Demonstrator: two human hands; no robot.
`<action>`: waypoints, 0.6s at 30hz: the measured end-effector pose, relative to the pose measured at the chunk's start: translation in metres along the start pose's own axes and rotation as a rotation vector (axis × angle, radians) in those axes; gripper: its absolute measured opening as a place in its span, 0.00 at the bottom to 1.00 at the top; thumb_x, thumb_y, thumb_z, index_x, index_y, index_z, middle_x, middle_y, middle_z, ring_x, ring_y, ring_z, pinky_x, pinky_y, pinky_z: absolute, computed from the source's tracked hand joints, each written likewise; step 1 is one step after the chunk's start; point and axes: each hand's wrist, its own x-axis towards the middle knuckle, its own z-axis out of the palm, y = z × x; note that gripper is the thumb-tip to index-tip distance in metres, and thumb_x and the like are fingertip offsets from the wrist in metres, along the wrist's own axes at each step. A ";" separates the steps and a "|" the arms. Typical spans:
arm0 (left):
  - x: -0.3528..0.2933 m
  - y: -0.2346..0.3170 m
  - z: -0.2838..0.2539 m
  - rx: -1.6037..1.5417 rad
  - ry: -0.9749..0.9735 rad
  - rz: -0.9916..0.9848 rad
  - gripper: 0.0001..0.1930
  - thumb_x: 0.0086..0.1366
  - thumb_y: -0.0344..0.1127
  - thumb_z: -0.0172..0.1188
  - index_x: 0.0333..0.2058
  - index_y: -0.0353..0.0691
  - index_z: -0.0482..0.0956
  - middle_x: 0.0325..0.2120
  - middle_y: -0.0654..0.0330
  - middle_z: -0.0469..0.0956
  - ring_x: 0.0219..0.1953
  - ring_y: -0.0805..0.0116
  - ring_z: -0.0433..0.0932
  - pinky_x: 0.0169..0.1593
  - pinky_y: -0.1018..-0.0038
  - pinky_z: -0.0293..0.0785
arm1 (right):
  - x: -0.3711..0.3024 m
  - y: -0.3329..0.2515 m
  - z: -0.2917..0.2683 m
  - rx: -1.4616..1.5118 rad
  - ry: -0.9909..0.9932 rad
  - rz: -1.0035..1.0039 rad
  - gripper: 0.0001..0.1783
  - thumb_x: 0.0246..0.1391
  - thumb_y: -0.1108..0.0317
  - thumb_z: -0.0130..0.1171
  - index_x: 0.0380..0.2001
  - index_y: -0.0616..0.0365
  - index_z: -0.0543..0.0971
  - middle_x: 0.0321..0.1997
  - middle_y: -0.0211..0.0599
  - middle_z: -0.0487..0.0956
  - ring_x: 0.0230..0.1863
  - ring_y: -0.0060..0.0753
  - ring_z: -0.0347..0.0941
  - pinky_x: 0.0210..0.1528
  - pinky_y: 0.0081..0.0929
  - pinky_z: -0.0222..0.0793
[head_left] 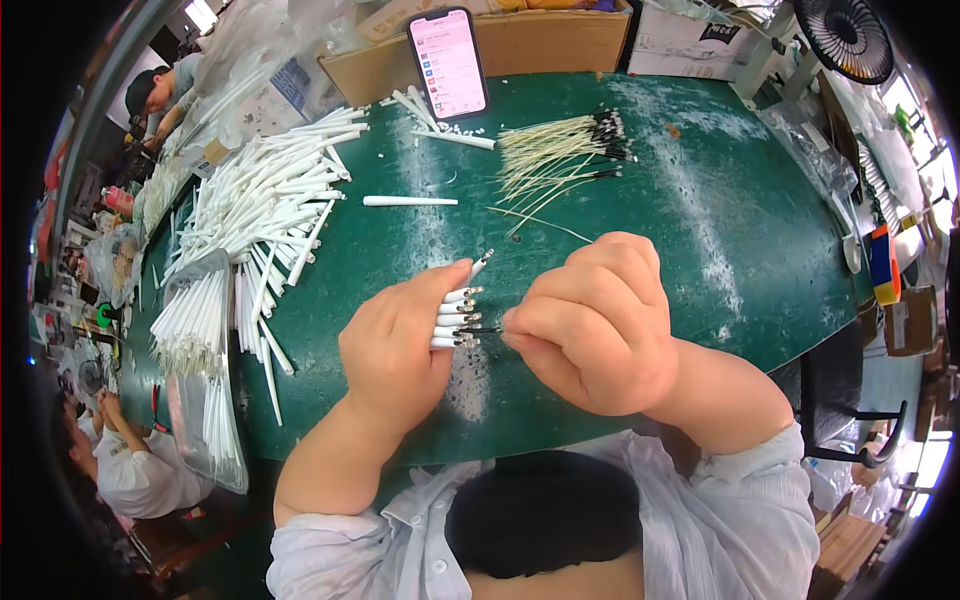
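In my left hand [393,335] a handful of slim white tubes [446,320] lies side by side, their small metal-tipped ends facing right. One of these tubes slants upward near my thumb. My right hand [600,330] is closed in a pinch at the lower tubes' ends. Between its fingertips and the tubes runs a short, thin dark wire [487,330]; the rest of it is hidden by my fingers. Beyond my right hand lies a bundle of pale thin wires [545,155] with black ends. A single white tapered tube [410,201] rests on the green table [700,310].
A large heap of white tubes [270,185] covers the table's left side. In front of it, a clear tray [232,455] holds more tubes. A phone [447,65] leans against a cardboard box [545,45] at the back. A black fan [845,38] stands far right. Other people work at left.
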 end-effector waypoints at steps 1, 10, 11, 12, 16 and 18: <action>0.000 -0.001 0.000 0.006 0.005 0.007 0.15 0.59 0.26 0.67 0.46 0.38 0.81 0.36 0.55 0.85 0.35 0.57 0.84 0.38 0.68 0.80 | 0.000 -0.001 -0.001 -0.005 -0.013 -0.003 0.18 0.35 0.71 0.71 0.33 0.53 0.78 0.34 0.28 0.77 0.33 0.34 0.71 0.39 0.34 0.64; 0.000 0.000 0.001 0.013 0.001 0.016 0.16 0.57 0.25 0.67 0.46 0.38 0.80 0.36 0.55 0.85 0.35 0.57 0.84 0.37 0.68 0.80 | 0.001 -0.004 -0.004 0.020 -0.070 0.037 0.16 0.36 0.72 0.69 0.33 0.53 0.76 0.34 0.29 0.77 0.34 0.35 0.71 0.41 0.36 0.63; 0.000 0.000 0.001 0.009 -0.005 0.013 0.16 0.58 0.25 0.67 0.46 0.39 0.80 0.36 0.55 0.85 0.35 0.57 0.84 0.37 0.68 0.80 | 0.000 -0.003 -0.004 0.020 -0.071 0.038 0.16 0.36 0.72 0.69 0.33 0.53 0.76 0.34 0.29 0.77 0.34 0.35 0.71 0.41 0.36 0.63; -0.001 0.000 0.002 0.010 -0.005 0.012 0.16 0.58 0.25 0.67 0.46 0.39 0.80 0.36 0.55 0.85 0.35 0.57 0.84 0.37 0.68 0.80 | 0.000 -0.002 -0.004 0.023 -0.084 0.043 0.16 0.37 0.72 0.69 0.33 0.53 0.76 0.34 0.29 0.77 0.34 0.35 0.71 0.42 0.36 0.62; -0.004 -0.001 0.003 0.018 -0.006 -0.007 0.22 0.52 0.25 0.63 0.48 0.42 0.81 0.40 0.58 0.85 0.37 0.59 0.84 0.39 0.69 0.78 | 0.000 -0.003 -0.002 0.018 -0.081 0.048 0.16 0.38 0.71 0.69 0.33 0.53 0.77 0.33 0.28 0.76 0.35 0.35 0.71 0.42 0.35 0.62; -0.004 -0.001 0.004 0.021 -0.006 -0.003 0.22 0.52 0.25 0.63 0.48 0.42 0.81 0.40 0.58 0.84 0.37 0.59 0.84 0.39 0.69 0.78 | -0.001 -0.003 -0.001 0.015 -0.074 0.053 0.16 0.38 0.71 0.69 0.33 0.53 0.77 0.34 0.28 0.76 0.35 0.35 0.71 0.42 0.35 0.62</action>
